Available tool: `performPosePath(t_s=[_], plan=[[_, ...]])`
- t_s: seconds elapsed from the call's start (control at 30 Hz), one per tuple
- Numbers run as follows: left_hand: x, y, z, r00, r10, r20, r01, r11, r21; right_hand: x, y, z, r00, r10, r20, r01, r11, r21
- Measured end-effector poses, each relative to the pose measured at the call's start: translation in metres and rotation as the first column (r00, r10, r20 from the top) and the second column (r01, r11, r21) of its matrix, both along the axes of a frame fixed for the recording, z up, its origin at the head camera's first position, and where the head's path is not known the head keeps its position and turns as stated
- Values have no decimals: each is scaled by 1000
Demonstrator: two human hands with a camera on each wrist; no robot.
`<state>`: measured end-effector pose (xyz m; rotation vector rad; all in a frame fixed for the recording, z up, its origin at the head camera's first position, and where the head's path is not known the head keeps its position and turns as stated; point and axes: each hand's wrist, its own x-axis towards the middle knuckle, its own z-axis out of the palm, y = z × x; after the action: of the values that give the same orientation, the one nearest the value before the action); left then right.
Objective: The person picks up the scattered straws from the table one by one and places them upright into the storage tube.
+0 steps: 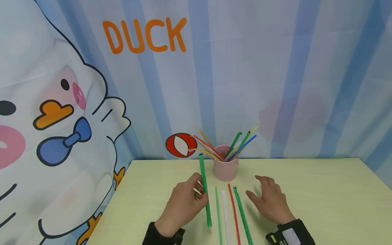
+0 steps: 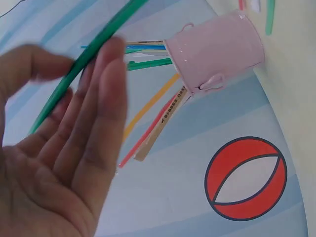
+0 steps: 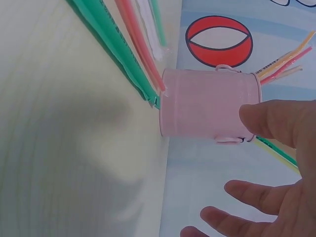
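My left hand (image 1: 183,203) pinches a long green paper-wrapped straw (image 1: 202,170) between thumb and fingers, raised and nearly upright in the head view. In the left wrist view the same green straw crosses the fingers slantwise. On the table to its right lie a light green straw (image 1: 218,214), a white straw (image 1: 226,215), a red straw (image 1: 234,214) and another green-wrapped straw (image 1: 242,215), roughly side by side. My right hand (image 1: 272,200) hovers right of this row, fingers spread, holding nothing. In the right wrist view its thumb overlaps the pink bucket (image 3: 207,103).
Behind the row stands the bucket, with several straws in mixed colours leaning out, including a blue straw (image 1: 246,146) and a brown-wrapped one (image 2: 160,123). The pale table (image 1: 330,197) ends at a blue-striped duck curtain (image 1: 239,68).
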<state>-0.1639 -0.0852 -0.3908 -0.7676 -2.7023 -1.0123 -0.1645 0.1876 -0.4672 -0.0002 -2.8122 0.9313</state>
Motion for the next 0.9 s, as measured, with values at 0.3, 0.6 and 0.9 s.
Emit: performPosePath(t_s=[0.3,0.6,0.9], plan=[[-23,5,8,973,101,-207,-42,960,276,0,1,-1,1000,2,5,-2,1000,-8],[-59,16,8,970,166,-175,-59,866,496,-3,1,-2,1000,1,14,-1,1000,-17],[-95,23,-9,975,195,-106,-109,837,536,-3,-1,-2,999,-4,37,5,1000,-19]])
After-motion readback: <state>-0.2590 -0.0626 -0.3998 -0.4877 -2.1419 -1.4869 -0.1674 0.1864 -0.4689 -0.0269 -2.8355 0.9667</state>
